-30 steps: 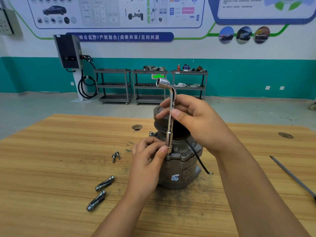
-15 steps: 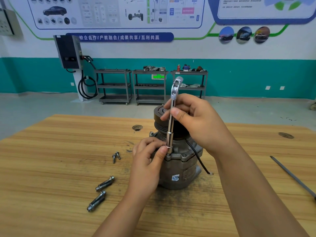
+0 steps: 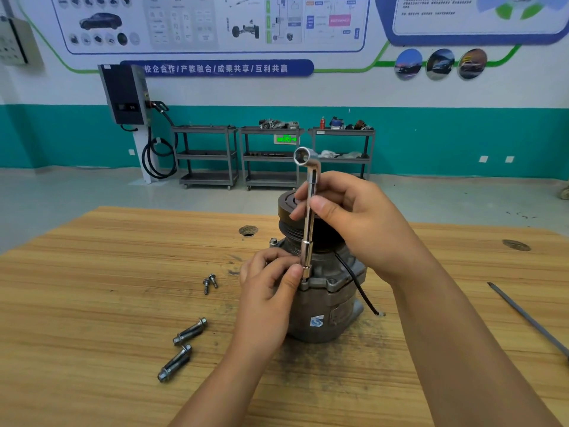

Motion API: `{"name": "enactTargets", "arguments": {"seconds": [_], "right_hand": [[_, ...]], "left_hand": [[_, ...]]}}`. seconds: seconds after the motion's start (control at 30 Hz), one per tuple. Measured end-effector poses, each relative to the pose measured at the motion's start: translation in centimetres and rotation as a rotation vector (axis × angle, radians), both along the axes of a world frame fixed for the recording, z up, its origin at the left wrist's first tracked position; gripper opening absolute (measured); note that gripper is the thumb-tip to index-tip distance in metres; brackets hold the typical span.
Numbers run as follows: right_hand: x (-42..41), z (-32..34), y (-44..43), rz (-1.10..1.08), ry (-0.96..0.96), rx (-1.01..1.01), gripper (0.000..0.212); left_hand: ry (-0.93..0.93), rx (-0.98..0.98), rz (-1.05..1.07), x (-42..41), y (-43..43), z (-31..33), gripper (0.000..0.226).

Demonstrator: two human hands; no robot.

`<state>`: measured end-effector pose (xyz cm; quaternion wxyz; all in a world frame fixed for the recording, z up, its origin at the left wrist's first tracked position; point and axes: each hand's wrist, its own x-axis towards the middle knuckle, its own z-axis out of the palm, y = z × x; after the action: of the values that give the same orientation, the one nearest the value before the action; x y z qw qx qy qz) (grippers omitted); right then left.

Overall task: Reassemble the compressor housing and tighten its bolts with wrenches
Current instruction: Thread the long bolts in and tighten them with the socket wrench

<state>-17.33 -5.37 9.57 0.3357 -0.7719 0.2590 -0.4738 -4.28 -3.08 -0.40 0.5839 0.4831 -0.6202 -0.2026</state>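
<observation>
Workbench [image 3: 92, 303], wooden, carries everything. Compressor housing [image 3: 326, 306] stands upright at bench centre, pulley [image 3: 288, 204] on top, black lead [image 3: 357, 285] trailing down its right side.

Both forearms reach in from the near edge. Right hand [image 3: 360, 223] sits high, in front of the pulley, thumb and curled fingers pinching the upper shank of the L-shaped socket wrench [image 3: 308, 223]. Left hand [image 3: 268, 288] sits lower against the housing flange, thumb and forefinger pinching the wrench's bottom socket where it meets the flange; other fingers curled in. The wrench stands near vertical, open socket end at the top. The bolt head under it is hidden.

Judgement: a flange bolt is being run down by finger spin. To do it well:
- Hold the shank in line with the bolt.
- Let the left fingers steady the socket square on the head.
- Turn lightly until it seats.
- If it binds, back off and restart the thread.
- Leave hard tightening until every bolt is in, then work crosswise.

Two long bolts [image 3: 190, 331] lie loose left of the housing, well apart from it, with two short screws [image 3: 210, 282] behind them. Likely more fasteners to fit.
</observation>
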Motion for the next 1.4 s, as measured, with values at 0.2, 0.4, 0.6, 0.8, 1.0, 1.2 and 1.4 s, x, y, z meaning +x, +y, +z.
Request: {"name": "enactTargets", "arguments": {"seconds": [0.2,0.4,0.6,0.8,1.0,1.2,1.4], "right_hand": [[0.72,-0.36,-0.34,-0.161,0.011,-0.089,0.013],[0.18,-0.07,-0.1,-0.073,0.031,-0.054,0.017],[1.01,-0.58,-0.23,-0.179,-0.023,-0.118,0.013],[0.16,-0.23,-0.04,-0.021,-0.019,-0.003,0.022],[0.6,-0.28,0.05,-0.141,-0.008,-0.068,0.015],[0.53,-0.23,0.2,-0.065,0.009,-0.037,0.015],[0.13,0.09,0.38,0.025,0.015,0.024,0.02]], "left_hand": [[-0.001,-0.015,0.002,0.16,-0.05,-0.15,0.014],[-0.002,-0.012,0.019,0.09,-0.2,-0.15,0.025],[0.008,-0.039,0.022,0.08,-0.13,-0.27,0.006],[0.003,-0.019,0.021,0.01,-0.14,-0.1,0.023],[0.004,-0.02,0.002,0.1,-0.06,-0.25,0.006],[0.032,-0.023,0.013,0.07,-0.12,-0.01,0.027],[0.033,-0.004,0.0,0.07,0.04,0.07,0.012]]}}
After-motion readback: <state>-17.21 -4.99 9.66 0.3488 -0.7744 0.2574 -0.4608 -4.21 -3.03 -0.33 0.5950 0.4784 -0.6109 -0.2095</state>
